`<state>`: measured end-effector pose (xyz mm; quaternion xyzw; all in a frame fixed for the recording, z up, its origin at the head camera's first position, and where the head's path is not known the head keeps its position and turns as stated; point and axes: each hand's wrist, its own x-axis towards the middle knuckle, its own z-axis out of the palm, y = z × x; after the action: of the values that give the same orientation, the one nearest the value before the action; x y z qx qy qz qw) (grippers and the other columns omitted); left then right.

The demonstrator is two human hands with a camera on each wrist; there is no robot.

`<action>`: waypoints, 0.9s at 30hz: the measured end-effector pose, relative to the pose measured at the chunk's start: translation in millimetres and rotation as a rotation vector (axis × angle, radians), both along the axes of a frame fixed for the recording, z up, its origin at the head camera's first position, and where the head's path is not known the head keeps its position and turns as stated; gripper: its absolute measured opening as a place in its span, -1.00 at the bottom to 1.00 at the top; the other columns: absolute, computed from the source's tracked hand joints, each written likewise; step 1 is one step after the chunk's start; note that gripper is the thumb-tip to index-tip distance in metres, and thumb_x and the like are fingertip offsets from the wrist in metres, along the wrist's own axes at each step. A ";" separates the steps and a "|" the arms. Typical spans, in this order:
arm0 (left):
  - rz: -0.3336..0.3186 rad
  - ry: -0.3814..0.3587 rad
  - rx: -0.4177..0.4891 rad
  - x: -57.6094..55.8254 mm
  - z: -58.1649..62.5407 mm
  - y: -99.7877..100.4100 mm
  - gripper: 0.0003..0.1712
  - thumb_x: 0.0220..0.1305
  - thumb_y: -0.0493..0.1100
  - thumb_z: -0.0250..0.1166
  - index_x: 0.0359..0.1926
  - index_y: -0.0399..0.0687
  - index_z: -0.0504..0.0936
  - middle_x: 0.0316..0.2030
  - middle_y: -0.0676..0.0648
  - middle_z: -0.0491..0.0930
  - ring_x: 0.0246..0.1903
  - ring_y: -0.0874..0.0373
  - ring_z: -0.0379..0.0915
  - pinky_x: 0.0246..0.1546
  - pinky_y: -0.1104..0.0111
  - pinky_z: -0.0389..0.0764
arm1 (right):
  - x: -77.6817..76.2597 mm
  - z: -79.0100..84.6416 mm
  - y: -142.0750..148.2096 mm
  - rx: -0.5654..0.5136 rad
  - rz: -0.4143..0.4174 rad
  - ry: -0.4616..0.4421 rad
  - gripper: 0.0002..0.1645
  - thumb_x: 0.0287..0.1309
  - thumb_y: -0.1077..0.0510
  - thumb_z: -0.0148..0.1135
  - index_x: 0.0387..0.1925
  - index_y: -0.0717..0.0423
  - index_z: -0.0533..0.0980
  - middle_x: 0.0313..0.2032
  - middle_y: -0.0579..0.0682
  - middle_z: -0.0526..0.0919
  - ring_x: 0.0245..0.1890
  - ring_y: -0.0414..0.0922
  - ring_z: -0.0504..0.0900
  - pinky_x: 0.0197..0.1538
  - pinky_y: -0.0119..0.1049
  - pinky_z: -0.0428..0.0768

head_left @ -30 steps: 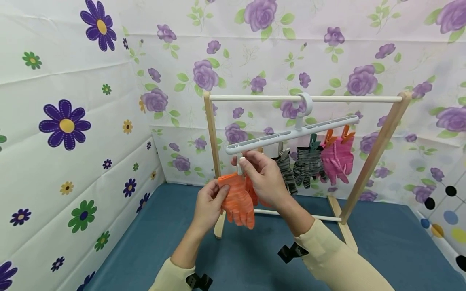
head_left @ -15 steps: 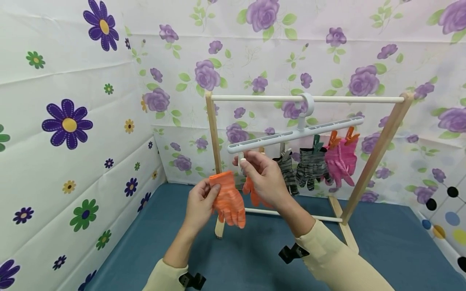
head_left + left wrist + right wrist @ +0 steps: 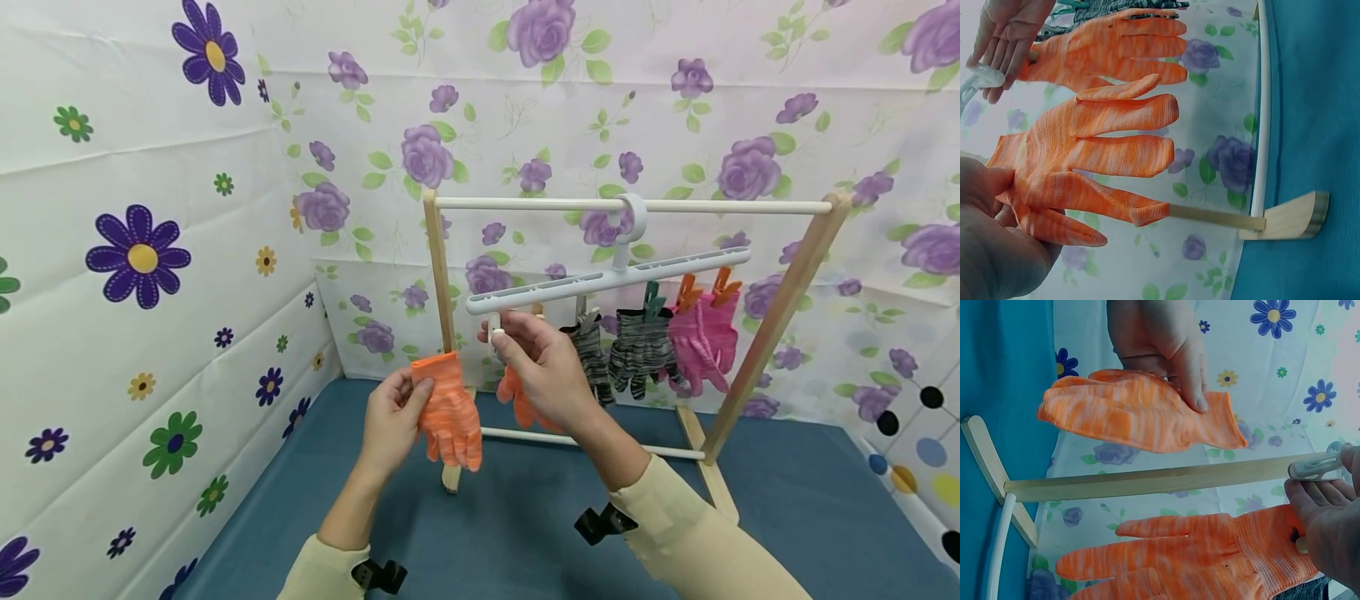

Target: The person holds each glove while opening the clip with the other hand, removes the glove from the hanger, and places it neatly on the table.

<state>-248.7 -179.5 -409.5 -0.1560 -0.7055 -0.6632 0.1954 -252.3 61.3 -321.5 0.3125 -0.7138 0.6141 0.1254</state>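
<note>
My left hand (image 3: 392,421) pinches an orange glove (image 3: 452,412) near its cuff, with the fingers of the glove hanging down. My right hand (image 3: 551,367) holds a white clothespin (image 3: 493,327) between thumb and fingers, just under the left end of the grey hanger (image 3: 540,292). The glove and the clothespin are apart. Behind my right hand hangs a second orange glove (image 3: 1116,50), its cuff partly hidden by the hand in the head view. A bit of a wooden clothespin (image 3: 1301,545) shows at that cuff.
The hanger hooks over the white rail (image 3: 525,202) of a wooden-sided rack (image 3: 780,317). Further right hang black-and-grey gloves (image 3: 641,346) and pink gloves (image 3: 705,337), held by green clothespins (image 3: 652,298) and orange clothespins (image 3: 723,286). A blue cloth (image 3: 562,533) covers the surface below.
My left hand has moved left with the orange glove, away from the white clothespin, which the glove's cuff met earlier. My right hand stays in place on the clothespin.
</note>
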 end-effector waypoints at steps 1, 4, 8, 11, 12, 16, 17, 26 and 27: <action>0.006 -0.001 -0.004 -0.7 -0.1 -1.7 -0.73 0.59 -0.17 0.28 0.09 -0.30 0.63 -0.34 -0.31 0.63 -0.61 0.11 0.41 -0.65 0.36 0.47 | -0.3 -0.1 0.0 -0.003 0.003 0.001 -0.49 0.61 0.14 0.17 0.46 0.20 0.44 0.18 0.07 0.71 0.23 0.00 0.66 0.23 -0.23 0.61; 0.033 -0.009 -0.022 -3.3 -1.2 -7.5 -0.74 0.59 -0.18 0.29 0.09 -0.30 0.63 -0.29 -0.28 0.66 -0.54 0.13 0.47 -0.58 0.37 0.52 | -0.6 0.3 -0.2 -0.014 0.014 0.000 -0.50 0.61 0.15 0.16 0.46 0.18 0.44 0.17 0.07 0.72 0.22 -0.01 0.67 0.21 -0.22 0.62; 0.081 -0.020 -0.052 -7.5 -3.2 -17.3 -0.75 0.59 -0.19 0.28 0.08 -0.31 0.63 -0.26 -0.28 0.68 -0.51 0.15 0.50 -0.54 0.39 0.54 | -0.1 1.3 -0.3 -0.016 0.015 0.002 -0.49 0.61 0.15 0.17 0.46 0.17 0.45 0.22 0.09 0.69 0.23 -0.02 0.66 0.22 -0.22 0.62; 0.110 -0.032 -0.068 -11.1 -4.4 -25.5 -0.74 0.59 -0.19 0.27 0.09 -0.33 0.62 -0.20 -0.29 0.70 -0.42 0.15 0.59 -0.45 0.40 0.63 | 0.3 1.6 0.1 -0.012 0.010 0.000 -0.48 0.61 0.14 0.18 0.47 0.19 0.44 0.28 0.10 0.65 0.26 -0.03 0.64 0.25 -0.22 0.60; 0.116 -0.037 -0.072 -12.4 -4.7 -28.5 -0.73 0.60 -0.19 0.27 0.10 -0.34 0.62 -0.17 -0.30 0.70 -0.37 0.14 0.62 -0.40 0.39 0.66 | 0.4 1.6 0.3 -0.011 0.008 0.000 -0.47 0.60 0.14 0.18 0.47 0.20 0.44 0.30 0.09 0.63 0.27 -0.03 0.63 0.26 -0.22 0.59; 0.146 -0.054 -0.106 -18.1 -6.2 -40.1 -0.70 0.62 -0.17 0.24 0.10 -0.36 0.61 -0.11 -0.33 0.70 -0.30 0.15 0.66 -0.33 0.40 0.69 | 1.0 1.9 1.1 -0.011 0.006 0.003 -0.47 0.61 0.15 0.18 0.47 0.20 0.43 0.31 0.11 0.62 0.29 -0.02 0.62 0.28 -0.20 0.59; 0.151 -0.058 -0.113 -19.7 -6.8 -42.9 -0.70 0.62 -0.16 0.24 0.10 -0.37 0.61 -0.10 -0.34 0.70 -0.29 0.17 0.66 -0.32 0.40 0.69 | 1.3 2.0 1.1 -0.013 0.005 0.004 -0.47 0.60 0.15 0.18 0.47 0.20 0.43 0.31 0.11 0.62 0.29 -0.01 0.63 0.28 -0.20 0.59; 0.188 -0.126 -0.171 -32.9 -12.9 -70.2 -0.61 0.62 -0.12 0.24 0.21 -0.37 0.58 0.00 -0.37 0.66 -0.23 0.19 0.67 -0.27 0.43 0.68 | 0.5 1.7 0.4 -0.059 0.063 0.008 -0.50 0.61 0.18 0.17 0.46 0.15 0.45 0.23 0.19 0.68 0.25 -0.03 0.66 0.31 -0.21 0.56; 0.198 -0.130 -0.185 -34.6 -13.7 -73.7 -0.60 0.62 -0.11 0.24 0.21 -0.37 0.58 0.00 -0.37 0.67 -0.21 0.15 0.67 -0.26 0.43 0.68 | 0.6 1.6 0.3 -0.059 0.063 0.009 -0.50 0.61 0.18 0.17 0.46 0.15 0.45 0.24 0.17 0.68 0.25 -0.02 0.66 0.30 -0.22 0.56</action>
<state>-283.3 -253.2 -423.2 -0.0597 -0.7866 -0.5818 0.1983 -251.7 61.6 -319.9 0.3336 -0.6845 0.6373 0.1185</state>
